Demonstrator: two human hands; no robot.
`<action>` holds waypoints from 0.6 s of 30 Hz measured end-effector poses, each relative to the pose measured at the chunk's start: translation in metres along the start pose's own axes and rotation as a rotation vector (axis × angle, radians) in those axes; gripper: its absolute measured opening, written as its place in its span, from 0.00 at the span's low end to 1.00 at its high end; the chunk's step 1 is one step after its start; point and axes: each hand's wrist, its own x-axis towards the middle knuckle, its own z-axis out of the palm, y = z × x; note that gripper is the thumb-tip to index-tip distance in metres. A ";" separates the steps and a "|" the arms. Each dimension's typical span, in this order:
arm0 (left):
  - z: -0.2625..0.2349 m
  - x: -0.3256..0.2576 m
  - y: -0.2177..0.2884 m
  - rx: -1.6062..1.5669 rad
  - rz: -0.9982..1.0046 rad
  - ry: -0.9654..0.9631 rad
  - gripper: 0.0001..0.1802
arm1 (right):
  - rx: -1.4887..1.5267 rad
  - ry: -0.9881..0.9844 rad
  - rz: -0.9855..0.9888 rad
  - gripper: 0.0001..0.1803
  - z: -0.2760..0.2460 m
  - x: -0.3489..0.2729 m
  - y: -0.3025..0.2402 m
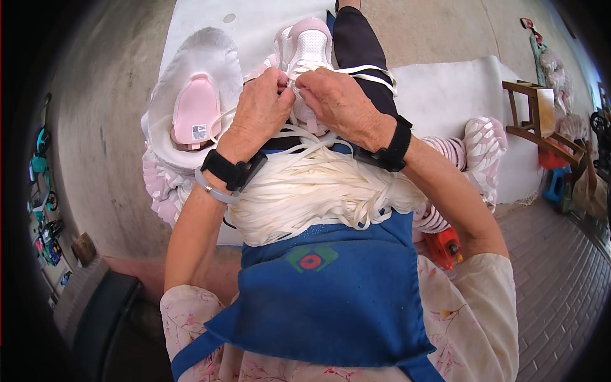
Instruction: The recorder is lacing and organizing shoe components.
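A white and pink sneaker (310,48) lies in front of me, toe pointing away, beside a second one partly behind it. My left hand (264,105) is closed in a pinch at the left edge of its lacing. On the right edge, my right hand (340,102) is also closed, thumb and fingers pressed on a cream shoelace (296,77). One loose lace end (375,75) trails right across a dark trouser leg. A thick bundle of cream laces (324,184) rests on my lap over the blue apron (324,299).
Left of the sneaker stands a white-lined bag (207,54) with a pink insole (196,111). Stacked pink and white shoe parts (484,153) lie at the right on a white sheet (445,95). A red tool (443,248) sits by my right elbow; a wooden stool (538,111) is farther right.
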 end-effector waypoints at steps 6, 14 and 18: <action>0.003 0.000 -0.010 -0.018 0.012 0.017 0.09 | -0.286 0.036 0.100 0.08 0.013 0.005 -0.006; 0.000 -0.003 -0.002 -0.151 -0.048 0.029 0.09 | -0.420 -0.052 -0.041 0.07 0.008 0.018 -0.012; -0.002 -0.009 -0.007 -0.065 0.058 0.092 0.09 | -0.173 -0.149 -0.013 0.09 -0.009 0.008 -0.019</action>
